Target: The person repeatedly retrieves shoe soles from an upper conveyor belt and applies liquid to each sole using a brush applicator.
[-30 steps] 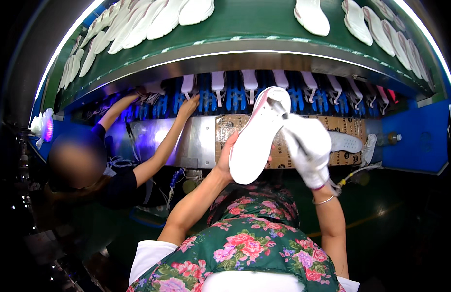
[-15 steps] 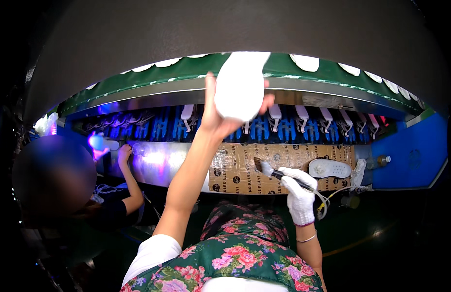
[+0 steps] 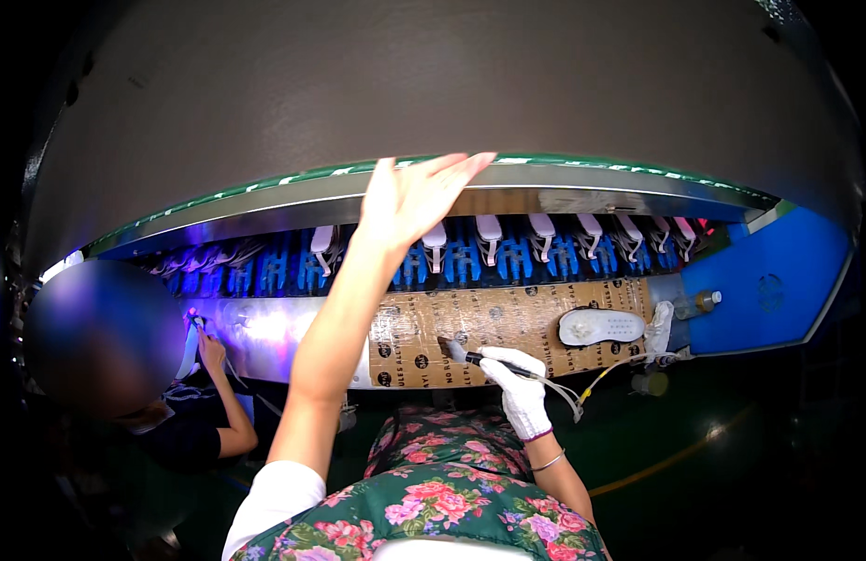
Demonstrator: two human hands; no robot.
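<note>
My bare left hand (image 3: 419, 201) reaches up to the edge of a green belt (image 3: 293, 179), its fingers stretched out. No sole shows in it, though its fingertips lie at the border of a dark hood. Low over a cardboard sheet, my right hand (image 3: 520, 388), in a white knit glove, grips a brush (image 3: 464, 355). The dark handle points left, and its bristles look wet and whitish. A thin pale hose runs beside this hand. To its upper right lies a white shoe sole (image 3: 603, 327) with a whitish blob at its left end.
Above the belt's edge spreads the dark hood (image 3: 433, 84). Beyond the cardboard (image 3: 508, 313) runs a row of blue racks (image 3: 461, 262) with pale pink pads. A blue side panel (image 3: 769, 280) and a small bottle (image 3: 707, 301) stand right. At left, a co-worker's hand (image 3: 211, 353) holds something whitish.
The white sole that was in my left hand is out of sight, and that hand's fingers are stretched out. My view has shifted; the brush stays in my right hand.
</note>
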